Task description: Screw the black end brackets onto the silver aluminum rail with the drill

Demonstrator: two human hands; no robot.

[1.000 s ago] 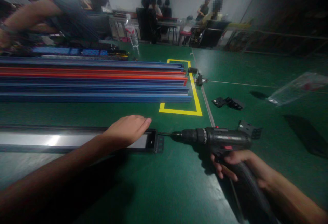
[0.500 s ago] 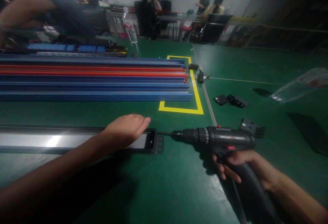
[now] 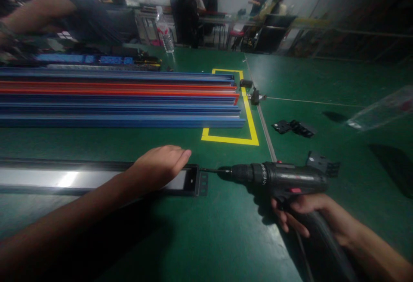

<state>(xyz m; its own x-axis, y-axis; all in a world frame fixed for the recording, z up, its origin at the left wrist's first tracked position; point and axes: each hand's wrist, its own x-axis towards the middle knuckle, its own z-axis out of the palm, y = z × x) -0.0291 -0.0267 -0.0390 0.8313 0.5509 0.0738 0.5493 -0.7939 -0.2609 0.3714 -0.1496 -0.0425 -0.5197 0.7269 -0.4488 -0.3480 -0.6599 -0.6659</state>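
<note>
A long silver panel with a dark frame [image 3: 97, 176] lies across the green table at the left. My left hand [image 3: 161, 168] is closed on it near its right end, the thumb along the top edge. A black end piece with a slotted bracket [image 3: 202, 184] sits at that end. My right hand [image 3: 303, 213] grips a black power drill [image 3: 290, 178], pointed left. The tip of its long bit [image 3: 211, 170] is at the upper part of the end piece.
Blue and red profiles [image 3: 129, 121] lie behind the panel, their ends inside yellow tape [image 3: 230, 140]. Black brackets [image 3: 294, 128] lie at the right. Two plastic bottles [image 3: 165, 32] [image 3: 380, 110] are on the table. A person's arm [image 3: 41, 11] shows at the upper left.
The whole view has shifted slightly, so most things appear a little further right. Both hands, the drill and the panel keep nearly the same places relative to each other.
</note>
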